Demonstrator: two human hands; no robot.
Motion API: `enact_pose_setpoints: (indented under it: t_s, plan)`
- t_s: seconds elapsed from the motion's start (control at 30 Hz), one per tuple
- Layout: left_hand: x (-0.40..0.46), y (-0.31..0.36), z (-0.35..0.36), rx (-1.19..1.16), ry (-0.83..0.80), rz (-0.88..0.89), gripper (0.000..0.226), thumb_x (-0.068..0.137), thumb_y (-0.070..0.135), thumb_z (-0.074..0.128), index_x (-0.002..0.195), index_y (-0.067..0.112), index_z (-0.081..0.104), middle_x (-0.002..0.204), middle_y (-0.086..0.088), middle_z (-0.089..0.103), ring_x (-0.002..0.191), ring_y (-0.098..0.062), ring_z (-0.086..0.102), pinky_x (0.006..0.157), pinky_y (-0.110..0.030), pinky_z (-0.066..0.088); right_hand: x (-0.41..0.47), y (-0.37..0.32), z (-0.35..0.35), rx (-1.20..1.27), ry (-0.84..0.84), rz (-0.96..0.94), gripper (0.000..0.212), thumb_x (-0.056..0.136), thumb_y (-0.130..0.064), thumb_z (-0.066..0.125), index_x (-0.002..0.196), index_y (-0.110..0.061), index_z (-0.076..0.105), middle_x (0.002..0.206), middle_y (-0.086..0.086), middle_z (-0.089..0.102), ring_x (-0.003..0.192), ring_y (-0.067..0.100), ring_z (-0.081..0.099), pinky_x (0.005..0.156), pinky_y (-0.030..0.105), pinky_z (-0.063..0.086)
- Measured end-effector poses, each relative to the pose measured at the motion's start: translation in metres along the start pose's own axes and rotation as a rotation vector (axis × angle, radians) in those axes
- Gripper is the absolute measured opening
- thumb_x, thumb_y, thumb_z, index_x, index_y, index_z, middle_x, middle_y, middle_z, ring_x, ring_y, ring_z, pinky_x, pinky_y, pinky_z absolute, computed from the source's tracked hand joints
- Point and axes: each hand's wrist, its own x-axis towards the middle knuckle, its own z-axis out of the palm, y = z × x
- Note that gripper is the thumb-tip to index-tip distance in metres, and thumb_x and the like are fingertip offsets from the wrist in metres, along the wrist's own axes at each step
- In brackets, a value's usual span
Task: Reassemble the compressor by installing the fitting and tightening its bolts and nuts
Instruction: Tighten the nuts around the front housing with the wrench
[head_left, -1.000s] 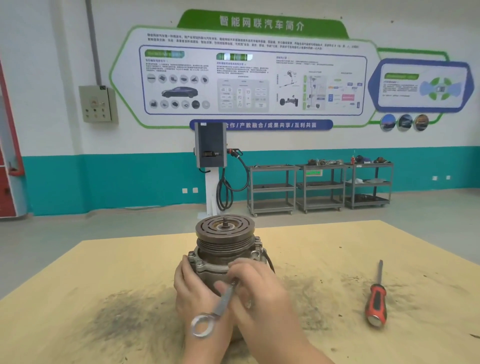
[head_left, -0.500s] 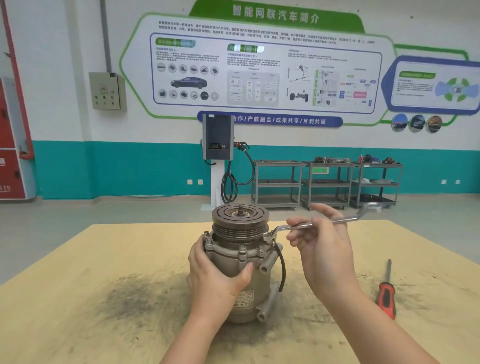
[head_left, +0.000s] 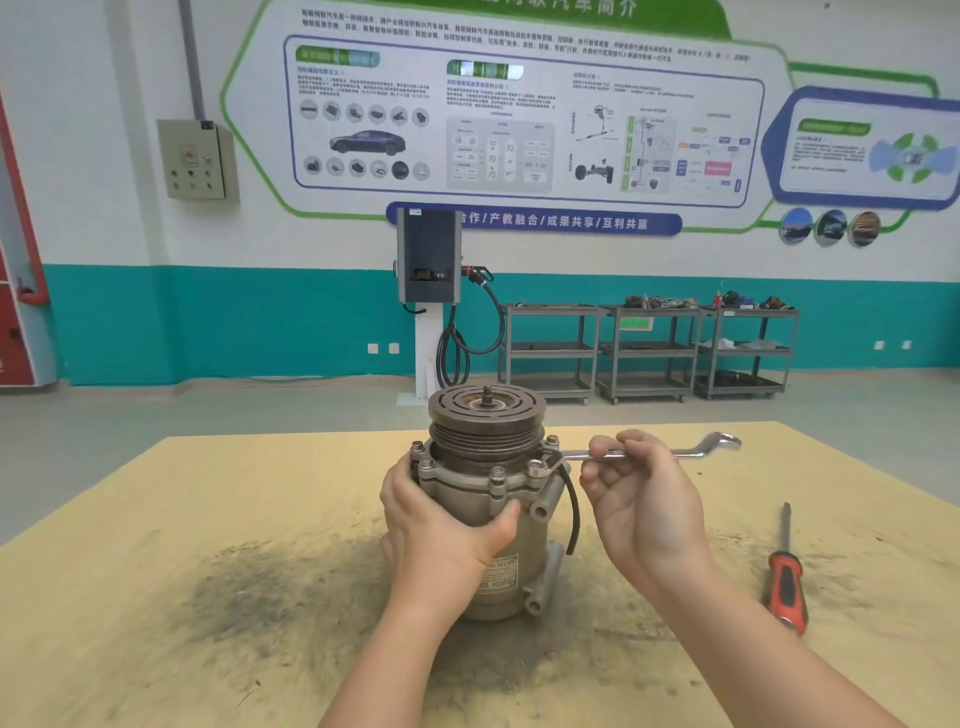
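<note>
Compressor (head_left: 498, 519): upright, bench (head_left: 156, 571) middle, as before. Left hand (head_left: 441, 525): fingers wrapped round its body, unchanged. Right hand (head_left: 639, 499): fingers curled round wrench (head_left: 649, 453), ring end on a flange bolt (head_left: 537, 467); handle lower than half a second ago. Screwdriver (head_left: 787, 577): near right edge

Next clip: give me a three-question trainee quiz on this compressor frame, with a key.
1. True or false: the wrench sits on a flange bolt.
2. Which hand steadies the compressor? A left hand B right hand
3. What lies on the table to the right?

Key: 1 true; 2 A; 3 a red-handled screwdriver.
</note>
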Motion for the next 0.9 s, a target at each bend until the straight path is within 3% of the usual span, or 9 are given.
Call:
enact_pose_setpoints:
  t_s: [0.17,0.3,0.37,0.47,0.53,0.6,0.7,0.8,0.9]
  plan:
    - [-0.003,0.008,0.007,0.022,0.029,-0.039,0.122,0.050,0.068,0.066,0.147,0.021,0.011,0.151,0.001,0.018,0.139,-0.024,0.031,0.112,-0.044,0.024,-0.028,0.011,-0.018,-0.307,-0.139,-0.364,0.013,0.095,0.000,0.039,0.091,-0.012,0.044,0.079,0.012,0.071,0.066,0.021,0.063,0.063,0.024,0.051]
    - [-0.010,0.019,0.013,0.010,0.073,-0.044,0.120,0.054,0.070,0.063,0.148,0.019,0.010,0.154,-0.001,0.016,0.142,-0.024,0.025,0.112,-0.047,0.021,-0.042,0.021,-0.009,-0.786,-0.268,-0.708,0.021,0.088,-0.013,0.058,0.090,-0.034,0.059,0.088,-0.005,0.069,0.079,0.011,0.066,0.069,0.022,0.053]
    - [-0.014,0.024,0.016,-0.033,0.138,-0.047,0.100,0.070,0.058,0.056,0.149,0.011,0.017,0.154,-0.009,0.021,0.141,-0.030,0.028,0.110,-0.050,0.025,-0.042,0.029,-0.001,-1.034,-0.390,-0.861,0.005,0.085,-0.020,0.064,0.089,-0.024,0.065,0.093,-0.009,0.066,0.084,0.007,0.063,0.071,0.023,0.052]
    - [-0.016,0.023,0.018,-0.035,0.234,-0.043,0.076,0.081,0.024,0.066,0.143,-0.004,0.033,0.145,-0.022,0.036,0.133,-0.038,0.040,0.102,-0.048,0.037,-0.036,0.038,0.014,-1.214,-0.450,-0.900,0.010,0.080,-0.020,0.069,0.088,-0.014,0.072,0.097,-0.005,0.067,0.086,0.010,0.063,0.070,0.031,0.055]
    - [-0.015,0.025,0.015,-0.039,0.168,-0.038,0.094,0.072,0.050,0.060,0.145,-0.001,0.029,0.147,-0.018,0.034,0.134,-0.034,0.039,0.103,-0.044,0.037,-0.030,0.031,0.024,-1.175,-0.443,-0.989,0.011,0.081,-0.022,0.069,0.085,-0.012,0.073,0.093,-0.004,0.068,0.084,0.009,0.063,0.071,0.027,0.054]
    - [-0.013,0.029,0.012,-0.094,0.145,-0.067,0.125,0.047,0.071,0.058,0.148,0.007,0.024,0.151,-0.012,0.030,0.138,-0.030,0.034,0.110,-0.046,0.031,-0.021,0.020,0.028,-1.067,-0.452,-1.062,0.018,0.089,-0.026,0.064,0.087,-0.009,0.070,0.091,-0.004,0.067,0.085,0.008,0.063,0.075,0.022,0.052]
    - [-0.012,0.028,0.013,-0.095,0.113,-0.075,0.130,0.047,0.046,0.091,0.150,0.010,0.019,0.154,-0.007,0.022,0.142,-0.025,0.028,0.113,-0.045,0.022,-0.010,0.004,0.027,-0.807,-0.298,-0.946,0.021,0.100,-0.036,0.045,0.097,-0.021,0.060,0.085,-0.008,0.067,0.073,0.007,0.064,0.067,0.018,0.050]
    - [-0.005,0.019,0.014,-0.071,0.087,-0.103,0.129,0.050,0.036,0.094,0.151,0.012,0.017,0.154,-0.004,0.021,0.139,-0.025,0.034,0.114,-0.045,0.026,0.004,-0.001,0.018,-0.415,-0.074,-0.605,0.018,0.106,-0.017,0.033,0.106,-0.022,0.050,0.074,0.008,0.068,0.055,0.016,0.057,0.054,0.021,0.047]
    - [-0.002,0.015,0.012,-0.093,0.064,-0.083,0.129,0.051,0.039,0.092,0.151,0.016,0.014,0.153,0.000,0.019,0.136,-0.025,0.039,0.113,-0.047,0.030,0.013,-0.005,0.005,-0.139,-0.002,-0.327,0.022,0.105,-0.006,0.031,0.110,-0.017,0.049,0.065,0.013,0.065,0.047,0.017,0.052,0.046,0.023,0.045]
